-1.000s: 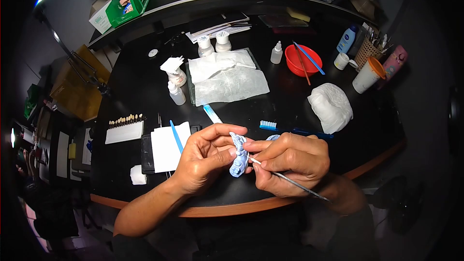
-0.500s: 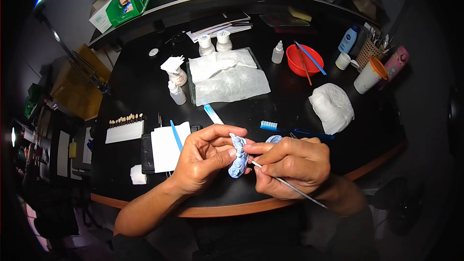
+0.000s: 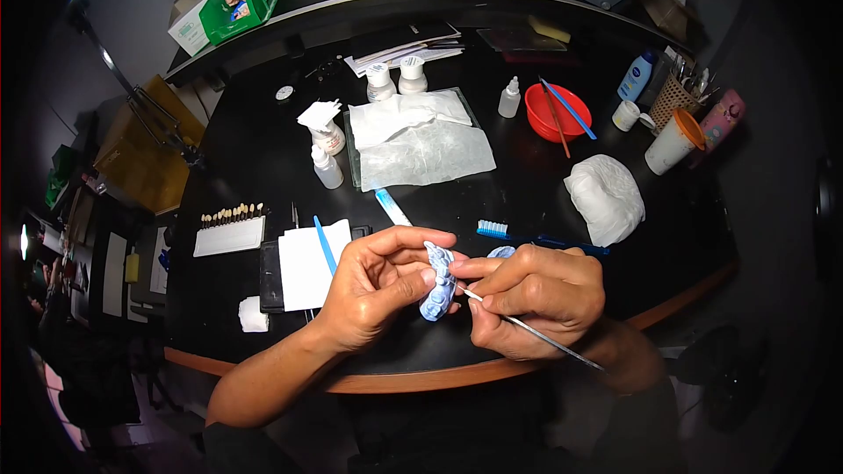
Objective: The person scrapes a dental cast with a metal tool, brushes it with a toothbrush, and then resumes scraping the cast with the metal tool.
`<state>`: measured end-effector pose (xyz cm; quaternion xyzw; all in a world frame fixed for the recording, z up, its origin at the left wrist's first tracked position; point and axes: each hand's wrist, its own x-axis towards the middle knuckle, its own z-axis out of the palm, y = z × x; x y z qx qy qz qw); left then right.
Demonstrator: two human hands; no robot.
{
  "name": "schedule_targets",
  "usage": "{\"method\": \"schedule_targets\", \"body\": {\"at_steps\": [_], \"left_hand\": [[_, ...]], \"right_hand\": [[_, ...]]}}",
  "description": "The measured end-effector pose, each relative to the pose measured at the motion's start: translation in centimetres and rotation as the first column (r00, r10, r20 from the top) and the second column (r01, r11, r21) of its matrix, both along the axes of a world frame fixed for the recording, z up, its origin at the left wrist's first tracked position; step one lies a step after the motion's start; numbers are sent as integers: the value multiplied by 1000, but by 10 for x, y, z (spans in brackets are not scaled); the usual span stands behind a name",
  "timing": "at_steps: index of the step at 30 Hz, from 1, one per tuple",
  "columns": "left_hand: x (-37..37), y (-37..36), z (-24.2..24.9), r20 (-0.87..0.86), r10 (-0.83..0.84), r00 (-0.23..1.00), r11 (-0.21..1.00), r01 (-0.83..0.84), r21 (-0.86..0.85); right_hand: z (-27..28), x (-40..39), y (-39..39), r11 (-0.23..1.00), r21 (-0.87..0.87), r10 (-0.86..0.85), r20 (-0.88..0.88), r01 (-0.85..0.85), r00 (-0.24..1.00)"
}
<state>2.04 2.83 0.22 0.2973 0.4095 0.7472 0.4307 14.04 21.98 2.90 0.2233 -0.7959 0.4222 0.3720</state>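
Between the thumb and fingers of my left hand (image 3: 373, 291) is a pale blue dental cast (image 3: 436, 305), turned so its row of teeth shows. My right hand (image 3: 546, 305) grips a thin dental instrument (image 3: 555, 346) like a pen. Its slender tip reaches the right side of the cast, and my right fingertips rest close against that side. Behind my right fingers, mostly covered, another pale blue piece (image 3: 501, 252) lies on the table. A blue toothbrush (image 3: 493, 229) is just beyond it.
Left of my hands are a white pad (image 3: 303, 272), a tooth shade guide (image 3: 230, 237) and a folded tissue (image 3: 254, 316). Farther back stand bottles around a paper-covered tray (image 3: 430, 158), a red bowl (image 3: 549, 123) and a crumpled white tissue bundle (image 3: 606, 197).
The whole view has shifted slightly. My hands keep their hold on the cast and the instrument, with only a small change at the instrument's tip.
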Motion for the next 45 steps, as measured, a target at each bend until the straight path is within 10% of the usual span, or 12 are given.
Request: {"method": "schedule_targets", "body": {"at_steps": [45], "left_hand": [[10,3,-8,-27,139,990,990,-139,29]], "right_hand": [[-4,2,5,999,36,-7,16,7,1000]]}}
